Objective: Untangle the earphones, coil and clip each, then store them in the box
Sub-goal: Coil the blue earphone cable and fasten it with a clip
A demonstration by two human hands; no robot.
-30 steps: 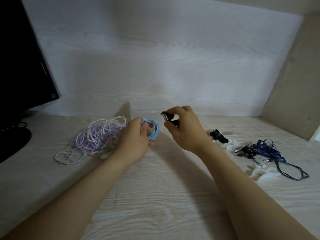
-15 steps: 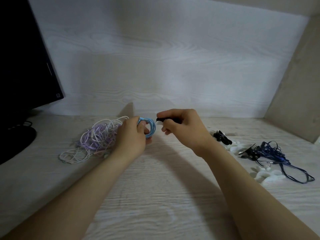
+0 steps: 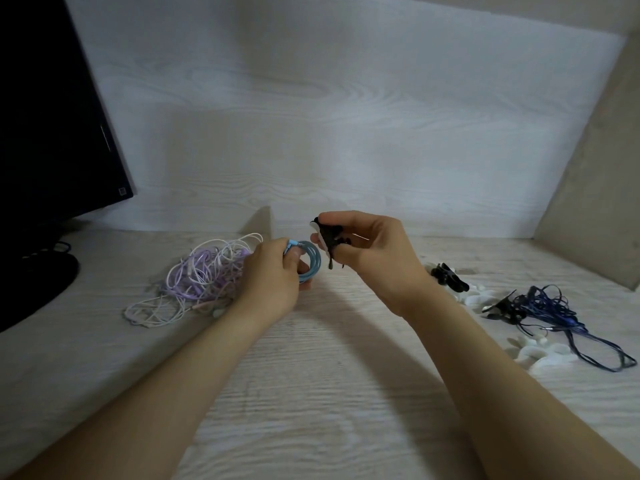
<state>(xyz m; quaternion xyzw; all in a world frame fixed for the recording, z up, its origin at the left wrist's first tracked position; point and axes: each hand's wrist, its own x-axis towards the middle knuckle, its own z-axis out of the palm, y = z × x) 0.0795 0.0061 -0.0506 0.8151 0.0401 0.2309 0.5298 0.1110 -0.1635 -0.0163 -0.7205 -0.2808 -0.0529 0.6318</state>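
My left hand [image 3: 273,275] grips a small coil of light blue earphones [image 3: 312,263] just above the desk, with the plug poking out at the top. Right beside the coil, my right hand [image 3: 374,258] pinches a black clip [image 3: 329,242] between thumb and fingers. The clip's jaws are spread and sit just right of the coil, not touching it. A tangled heap of purple and white earphones [image 3: 197,278] lies on the desk to the left. Dark blue earphones [image 3: 550,310] lie loosely at the right.
Spare black clips [image 3: 448,277] and white clips [image 3: 540,355] lie at the right near the blue cable. A dark monitor [image 3: 52,126] and its round base [image 3: 31,289] stand at the left. A wood wall closes the back, a beige panel [image 3: 595,209] the right.
My right hand has turned the black clip and spread its jaws beside the blue coil. The left hand keeps its hold on the coil.
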